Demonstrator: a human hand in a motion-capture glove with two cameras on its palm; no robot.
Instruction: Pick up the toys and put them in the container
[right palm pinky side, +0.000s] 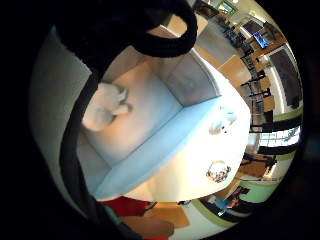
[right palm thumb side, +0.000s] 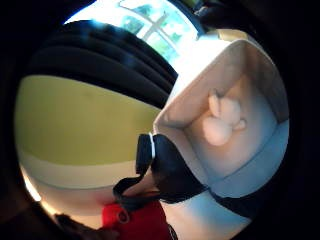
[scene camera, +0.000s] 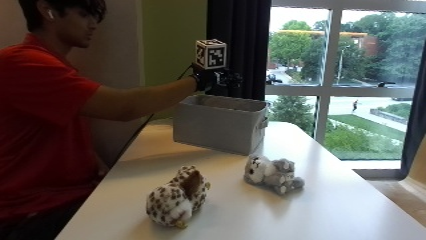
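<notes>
A white table (scene camera: 346, 210) stands beside a large window, with a seated person in a red shirt (scene camera: 40, 125) at its near end reaching an arm out over it. Toward the far side of the table sits a grey fabric container (scene camera: 223, 125), rectangular and open-topped, with upright walls. The gloved right hand (scene camera: 216, 80) hangs above the container's open top, clear of its rim; whether the fingers are spread or curled cannot be told, and nothing can be seen in its grasp. Inside the container, on its floor, lies a white plush toy (right palm pinky side: 105, 111), seen from both palm views and resting near one wall. Two more toys lie on the bare tabletop in front of the container, well apart from the hand: a brown-and-white spotted plush toy (scene camera: 176, 196) nearer the person, and a smaller grey-and-white plush animal (scene camera: 271, 173) lying on its side, closer to the container and just beside its front wall.
</notes>
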